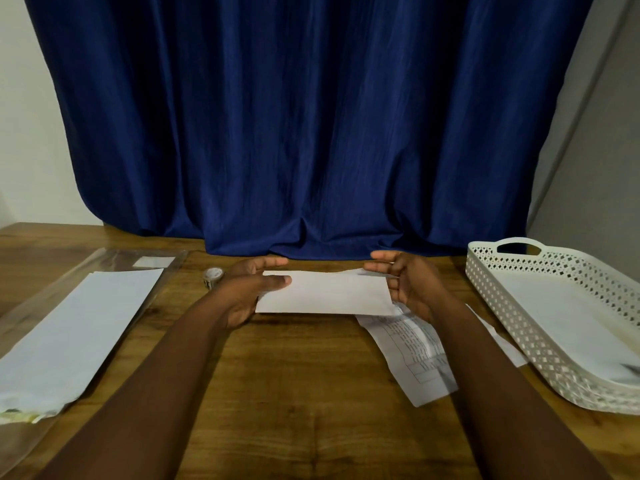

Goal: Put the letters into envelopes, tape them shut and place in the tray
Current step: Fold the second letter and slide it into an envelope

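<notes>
While both hands hold a white envelope (323, 293) just above the middle of the wooden surface (294, 375), the head view looks down along two bare forearms. At the envelope's left end, the left hand (247, 289) pinches it, thumb lying across the top face and fingers curled behind the far edge. At the right end, the right hand (407, 284) grips it, fingers bent around the far upper corner, where a flap or paper edge sticks up slightly, and palm against the short side. Whether a letter is inside the envelope cannot be told. Under the right wrist, a printed letter (415, 355) lies flat on the surface, its lines of text blurred, running toward the near edge. Just behind the left hand stands a small roll of tape (213, 276), near the middle of the far edge. Toward the left edge, a stack of white envelopes (79, 330) rests on a clear plastic sleeve (45, 271). Along the right edge sits a white perforated tray (519, 323) with a handle cutout at its far end; a white sheet or envelope lies flat in it. Beyond the far edge hangs a dark blue curtain (311, 126), pale wall on either side.
</notes>
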Available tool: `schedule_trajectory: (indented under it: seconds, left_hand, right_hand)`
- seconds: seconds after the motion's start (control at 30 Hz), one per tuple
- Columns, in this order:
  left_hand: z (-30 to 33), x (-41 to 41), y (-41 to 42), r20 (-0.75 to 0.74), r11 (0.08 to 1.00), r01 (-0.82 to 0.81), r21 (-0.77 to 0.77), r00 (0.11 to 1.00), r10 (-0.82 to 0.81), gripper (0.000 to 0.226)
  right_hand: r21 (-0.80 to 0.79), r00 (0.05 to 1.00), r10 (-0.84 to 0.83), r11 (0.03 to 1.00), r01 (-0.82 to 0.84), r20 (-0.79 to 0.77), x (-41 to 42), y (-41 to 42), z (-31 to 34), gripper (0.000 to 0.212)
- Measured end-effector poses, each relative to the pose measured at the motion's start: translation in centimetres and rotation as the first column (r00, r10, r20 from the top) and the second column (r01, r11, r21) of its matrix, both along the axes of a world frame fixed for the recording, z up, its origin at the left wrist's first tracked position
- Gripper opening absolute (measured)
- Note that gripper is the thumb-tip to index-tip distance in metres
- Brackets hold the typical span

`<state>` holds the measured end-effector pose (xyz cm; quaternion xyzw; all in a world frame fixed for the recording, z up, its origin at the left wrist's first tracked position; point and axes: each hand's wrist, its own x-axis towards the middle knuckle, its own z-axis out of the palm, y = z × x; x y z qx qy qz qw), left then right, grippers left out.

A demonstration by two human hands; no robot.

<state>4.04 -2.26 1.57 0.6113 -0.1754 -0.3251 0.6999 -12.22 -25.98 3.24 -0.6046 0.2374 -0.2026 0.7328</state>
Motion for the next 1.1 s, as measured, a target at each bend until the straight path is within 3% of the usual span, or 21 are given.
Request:
schedule_trajectory:
  seconds: [0.1,0.17,0.27,0.33,0.4,0.43,0.57,0.67,0.77,0.83,1.0,1.1]
  left_hand:
    - [-0.5,0.0,-0.4,0.125,0.998,-0.067,-0.012,0.990,0.068,0.040]
    - [-1.2,0.5,-0.6,0.339,0.987,-0.142,0.072,0.934,0.110,0.036]
    - [-1.9,0.5,-0.9,0.691,0.944,-0.282,0.168,0.717,0.091,0.040]
    - [-2.1,-0.4,-1.1,0.868,0.902,-0.360,0.237,0.496,-0.031,0.049]
    - [-2.4,-1.3,-1.6,0.923,0.881,-0.336,0.332,0.310,-0.229,0.054]
    - [-2.6,-1.7,-2.0,0.905,0.866,-0.295,0.403,0.272,-0.328,0.056]
    - [-3.5,-2.6,-3.5,0.761,0.719,-0.252,0.648,0.251,-0.598,0.066]
    - [-3.7,-2.6,-3.9,0.660,0.597,-0.285,0.750,0.261,-0.704,0.068]
    - [-3.4,-2.6,-4.0,0.610,0.540,-0.294,0.789,0.264,-0.747,0.069]
    - [-3.1,-2.8,-4.0,0.632,0.567,-0.284,0.773,0.269,-0.727,0.069]
    - [-2.8,-2.0,-3.4,0.818,0.771,-0.289,0.568,0.299,-0.491,0.071]
    - [-3.1,-1.6,-3.0,0.848,0.812,-0.282,0.511,0.323,-0.421,0.080]
  right_hand:
    - [-0.194,0.993,-0.053,0.980,0.032,-0.104,0.2,0.4,-0.2,0.018]
    - [-0.369,0.987,-0.069,0.929,0.011,-0.144,0.6,0.5,-0.9,0.018]
    - [-0.634,0.973,-0.158,0.773,0.016,-0.167,1.4,0.3,-2.3,0.023]
    - [-0.766,0.952,-0.234,0.643,0.001,-0.195,1.7,0.3,-3.1,0.024]
    - [-0.874,0.945,-0.251,0.481,-0.066,-0.210,1.9,0.6,-3.7,0.028]
    - [-0.907,0.949,-0.238,0.411,-0.097,-0.209,2.0,0.9,-3.8,0.031]
    - [-0.949,0.970,-0.123,0.266,-0.170,-0.209,2.8,2.9,-3.5,0.044]
    - [-0.914,0.916,-0.039,0.098,-0.393,-0.398,3.6,4.6,-4.3,0.056]
    - [-0.817,0.816,-0.050,0.090,-0.570,-0.576,4.2,4.8,-5.3,0.057]
    - [-0.808,0.810,-0.034,0.110,-0.579,-0.585,4.2,4.6,-5.4,0.056]
    - [-0.868,0.877,0.001,0.142,-0.476,-0.481,4.1,4.1,-5.5,0.056]
    - [-0.893,0.901,0.014,0.126,-0.431,-0.433,4.1,3.9,-5.2,0.057]
